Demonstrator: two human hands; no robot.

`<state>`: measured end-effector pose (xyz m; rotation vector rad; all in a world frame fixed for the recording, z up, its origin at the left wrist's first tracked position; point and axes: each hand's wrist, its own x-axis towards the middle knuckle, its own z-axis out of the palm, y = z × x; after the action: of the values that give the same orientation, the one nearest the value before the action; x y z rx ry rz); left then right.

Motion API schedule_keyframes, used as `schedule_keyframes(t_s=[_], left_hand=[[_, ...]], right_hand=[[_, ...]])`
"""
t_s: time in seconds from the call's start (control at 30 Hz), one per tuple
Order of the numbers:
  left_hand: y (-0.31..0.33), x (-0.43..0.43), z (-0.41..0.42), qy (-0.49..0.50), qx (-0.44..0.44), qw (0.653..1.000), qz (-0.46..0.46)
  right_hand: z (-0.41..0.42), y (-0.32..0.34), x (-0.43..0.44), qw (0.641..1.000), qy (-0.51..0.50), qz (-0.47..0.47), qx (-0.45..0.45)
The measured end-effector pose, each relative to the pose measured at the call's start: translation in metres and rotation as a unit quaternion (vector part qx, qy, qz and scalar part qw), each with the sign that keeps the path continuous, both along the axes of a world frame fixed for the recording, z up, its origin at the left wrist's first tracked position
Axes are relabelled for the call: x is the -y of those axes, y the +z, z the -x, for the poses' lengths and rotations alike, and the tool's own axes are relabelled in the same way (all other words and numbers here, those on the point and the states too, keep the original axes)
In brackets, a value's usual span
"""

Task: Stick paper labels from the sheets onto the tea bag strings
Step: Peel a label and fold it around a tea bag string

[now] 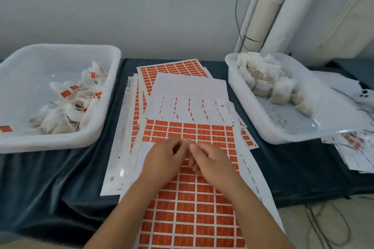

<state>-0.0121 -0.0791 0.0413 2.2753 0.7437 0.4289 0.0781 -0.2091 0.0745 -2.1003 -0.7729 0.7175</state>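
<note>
A sheet of orange labels [194, 204] lies in front of me on top of a pile of sheets. Both hands hover over its upper part with their fingertips meeting. My left hand [164, 159] has its thumb and forefinger pinched together at the sheet's surface. My right hand [210, 163] has curled fingers that touch the same spot. What they pinch is hidden by the fingers; it seems to be one label. Labelled tea bags [66, 107] lie in the left white bin [60, 141]. Unlabelled tea bags [269, 81] are heaped in the right white bin [269, 133].
Used white backing sheets [188, 95] and more orange sheets [174, 68] are stacked behind my hands on the dark cloth [50, 184]. More papers [352, 153] lie at the right edge. Pipes and a cable [263, 16] run up the wall behind.
</note>
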Motion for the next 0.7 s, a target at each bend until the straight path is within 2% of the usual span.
schedule_keyframes(t_s=[0.1,0.23,0.3,0.37,0.5,0.7], left_hand=[[-0.021,-0.001,0.002,0.019,0.037,0.999,0.023],[-0.027,-0.002,0.004,0.017,0.029,0.999,0.026],[-0.026,-0.002,0.001,0.009,0.019,1.000,0.023],[-0.025,-0.004,-0.002,0.012,0.016,0.999,0.029],[-0.027,-0.008,-0.003,0.018,0.029,0.998,0.049],[-0.029,-0.007,-0.001,0.017,0.033,0.998,0.053]], right_hand=[[-0.035,0.031,0.010,0.996,-0.046,-0.072,0.012],[-0.127,0.077,0.006,0.971,-0.147,-0.152,0.109],[-0.181,0.086,-0.007,0.971,-0.156,-0.119,0.135],[-0.230,0.085,-0.018,0.969,-0.175,-0.039,0.172],[-0.288,0.067,-0.023,0.923,-0.232,0.136,0.276],[-0.309,0.047,-0.025,0.883,-0.259,0.166,0.355]])
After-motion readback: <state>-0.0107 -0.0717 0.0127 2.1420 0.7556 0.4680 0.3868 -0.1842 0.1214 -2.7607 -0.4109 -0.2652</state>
